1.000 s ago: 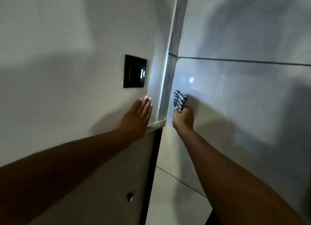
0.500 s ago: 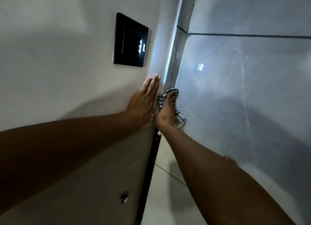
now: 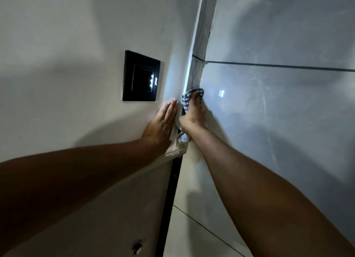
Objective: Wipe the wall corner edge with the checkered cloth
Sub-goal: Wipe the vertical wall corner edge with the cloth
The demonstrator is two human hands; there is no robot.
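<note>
The wall corner edge runs as a narrow pale strip between a white painted wall on the left and glossy grey tiles on the right. My right hand presses the black-and-white checkered cloth flat against this strip, fingers stretched upward over the cloth. Part of the cloth hangs out below my wrist. My left hand lies flat on the white wall just left of the edge, fingers together, holding nothing.
A black switch panel with small lit dots sits on the white wall, just above and left of my left hand. A dark grout line crosses the tiles. Below the hands a black vertical gap runs down.
My right hand moved from the tile face onto the corner strip with the cloth, flattening it there, and now sits a little higher on the strip. My left hand stayed flat on the wall.
</note>
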